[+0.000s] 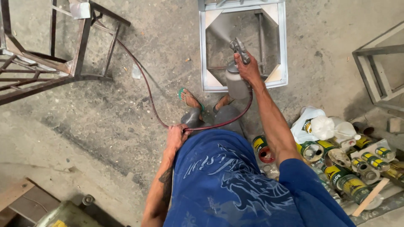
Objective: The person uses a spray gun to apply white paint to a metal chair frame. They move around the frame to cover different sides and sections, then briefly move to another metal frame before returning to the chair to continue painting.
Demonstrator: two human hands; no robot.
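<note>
My right hand grips a paint spray gun with a grey cup under it. A mist of spray leaves its nozzle toward the upper left corner of a grey-painted square metal frame lying on the concrete floor. My left hand holds the dark red air hose near my knee; the hose loops from there to the gun and also runs away to the upper left. My feet in sandals stand just in front of the frame.
A rusty bare metal frame stands at the upper left. Another grey frame is at the right edge. Several paint cans, a white bag and a wooden stick crowd the floor at my right. Boards lie at the lower left.
</note>
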